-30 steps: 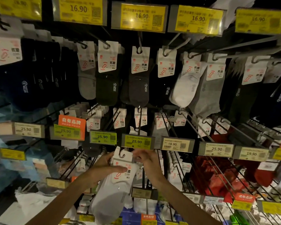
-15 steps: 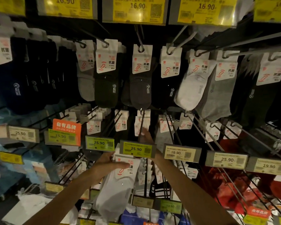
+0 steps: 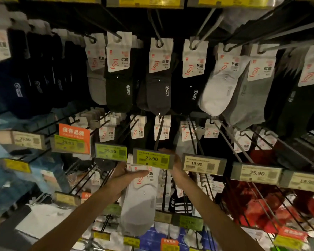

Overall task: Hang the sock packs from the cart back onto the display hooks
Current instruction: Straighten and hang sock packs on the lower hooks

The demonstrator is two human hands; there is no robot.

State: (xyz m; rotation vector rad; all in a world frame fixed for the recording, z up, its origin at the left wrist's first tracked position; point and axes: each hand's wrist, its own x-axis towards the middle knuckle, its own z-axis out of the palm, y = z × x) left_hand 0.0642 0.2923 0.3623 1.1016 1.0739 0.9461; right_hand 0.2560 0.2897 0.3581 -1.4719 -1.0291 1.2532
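Observation:
A white sock pack (image 3: 140, 201) with a white card header hangs low in the middle of the display, its top hidden behind a yellow 25.90 price tag (image 3: 152, 159). My left hand (image 3: 124, 177) grips the pack's card header, thumb across its front. My right hand (image 3: 174, 163) reaches up behind that price tag beside the black display hook (image 3: 159, 132); its fingers are hidden, so what they hold does not show.
Rows of dark, grey and white sock packs (image 3: 157, 77) hang on hooks above. More price tags (image 3: 203, 163) line the hook ends left and right. Red packs (image 3: 272, 209) fill the lower right, blue and white packs (image 3: 159, 234) sit below.
Both hands have risen with the white pack toward the 25.90 tag. My right hand left the pack's header and went up behind the tag. The view tilted closer to the rack.

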